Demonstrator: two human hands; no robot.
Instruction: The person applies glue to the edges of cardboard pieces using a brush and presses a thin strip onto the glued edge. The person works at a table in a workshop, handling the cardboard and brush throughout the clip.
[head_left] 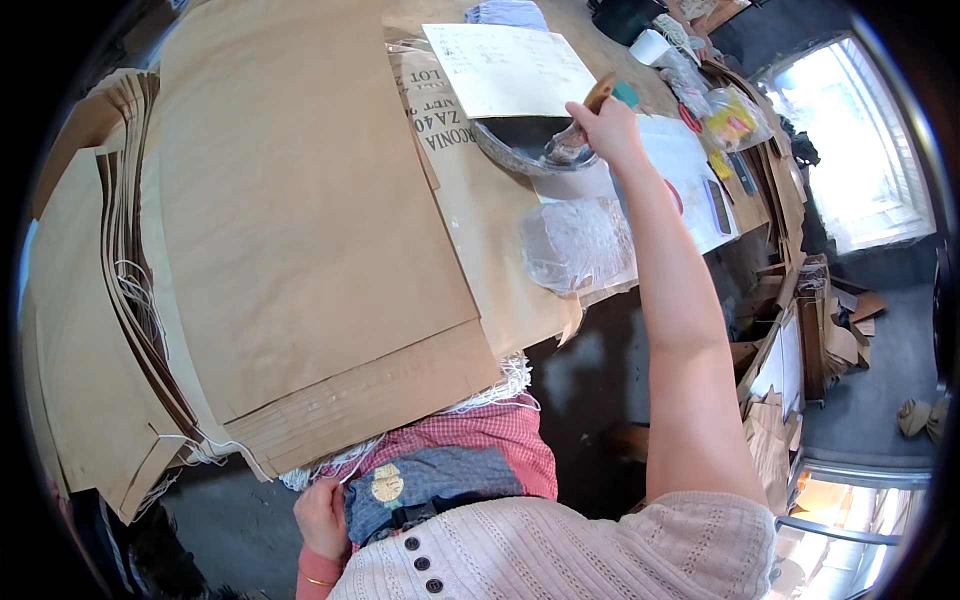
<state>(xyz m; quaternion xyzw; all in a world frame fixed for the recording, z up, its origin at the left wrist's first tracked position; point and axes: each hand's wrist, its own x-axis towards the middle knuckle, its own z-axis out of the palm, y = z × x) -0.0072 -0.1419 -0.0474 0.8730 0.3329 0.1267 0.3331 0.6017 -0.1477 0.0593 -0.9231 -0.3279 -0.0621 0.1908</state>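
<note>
Right hand [607, 128]: grip clenching a wooden-handled brush [592, 105] over the round dark metal bowl [520, 140] on the table [590, 30]. Left hand [320, 517]: grip closing on the red checked cloth [470, 432] beneath large brown paper sacks [300, 200]. Brushing appearing underway; sacks lying unbrushed.

Wooden-handled brush [585, 118] tilted in dark bowl [520, 140]

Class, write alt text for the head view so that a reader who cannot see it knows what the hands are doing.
Seen from above, a person's right hand holds a wooden-handled brush over a dark round bowl on a table, beside a white sheet of paper. A large stack of brown paper sacks covers the table; the left hand rests low by the person's waist, near loose white string.
</note>
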